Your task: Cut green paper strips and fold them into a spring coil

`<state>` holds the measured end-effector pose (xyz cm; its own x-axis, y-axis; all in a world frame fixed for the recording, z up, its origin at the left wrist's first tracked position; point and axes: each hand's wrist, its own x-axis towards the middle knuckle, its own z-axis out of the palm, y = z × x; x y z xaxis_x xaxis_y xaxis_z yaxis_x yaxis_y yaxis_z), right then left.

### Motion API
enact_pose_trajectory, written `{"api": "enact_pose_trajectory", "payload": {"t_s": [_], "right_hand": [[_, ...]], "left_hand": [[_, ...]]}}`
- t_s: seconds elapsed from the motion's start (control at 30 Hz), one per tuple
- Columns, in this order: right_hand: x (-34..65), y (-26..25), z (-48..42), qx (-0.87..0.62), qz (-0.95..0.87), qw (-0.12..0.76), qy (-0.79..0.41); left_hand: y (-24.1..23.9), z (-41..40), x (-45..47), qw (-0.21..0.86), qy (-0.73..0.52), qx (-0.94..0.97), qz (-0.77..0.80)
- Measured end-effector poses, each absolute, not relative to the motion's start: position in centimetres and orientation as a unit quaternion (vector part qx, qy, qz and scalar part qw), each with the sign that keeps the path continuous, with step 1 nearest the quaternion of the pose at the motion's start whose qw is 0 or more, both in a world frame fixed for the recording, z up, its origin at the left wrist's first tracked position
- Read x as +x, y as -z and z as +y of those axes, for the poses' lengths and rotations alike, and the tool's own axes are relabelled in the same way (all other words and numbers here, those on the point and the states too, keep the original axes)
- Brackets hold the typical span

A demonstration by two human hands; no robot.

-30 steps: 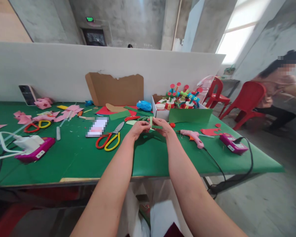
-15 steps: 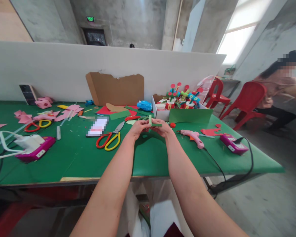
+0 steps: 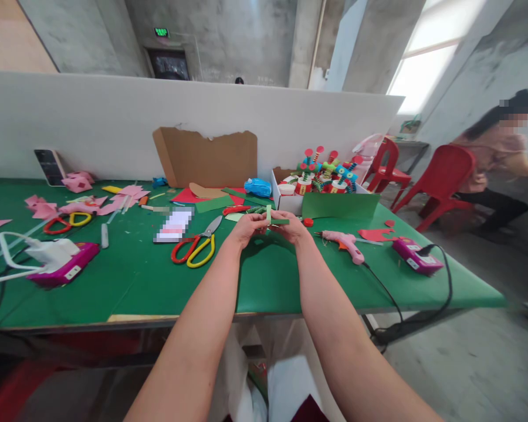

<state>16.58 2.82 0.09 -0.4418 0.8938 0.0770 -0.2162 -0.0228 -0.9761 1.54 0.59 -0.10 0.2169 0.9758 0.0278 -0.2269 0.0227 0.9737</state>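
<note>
Both of my hands meet over the middle of the green table. My left hand and my right hand pinch crossed green paper strips between their fingertips. One strip stands up, the other points right. Red-and-yellow scissors lie just left of my left hand. A pink glue gun lies right of my right hand.
A white box of colourful paper figures stands behind my hands, with a green sheet leaning on it. Torn cardboard leans on the white partition. Pink paper scraps, a second pair of scissors and magenta devices lie around. A person sits on a red chair at right.
My hands have shifted the green strips slightly; the horizontal strip now sticks out to the right. The seated person at right has moved a little.
</note>
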Motion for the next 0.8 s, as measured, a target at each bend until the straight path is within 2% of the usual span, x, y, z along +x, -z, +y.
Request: {"api": "enact_pose_trajectory", "payload": {"t_s": [0.8], "right_hand": [[16.41, -0.36, 2.76, -0.367, -0.554, 0.476, -0.576]], "left_hand": [[0.35, 0.75, 1.74, 0.559, -0.489, 0.526, 0.414]]}}
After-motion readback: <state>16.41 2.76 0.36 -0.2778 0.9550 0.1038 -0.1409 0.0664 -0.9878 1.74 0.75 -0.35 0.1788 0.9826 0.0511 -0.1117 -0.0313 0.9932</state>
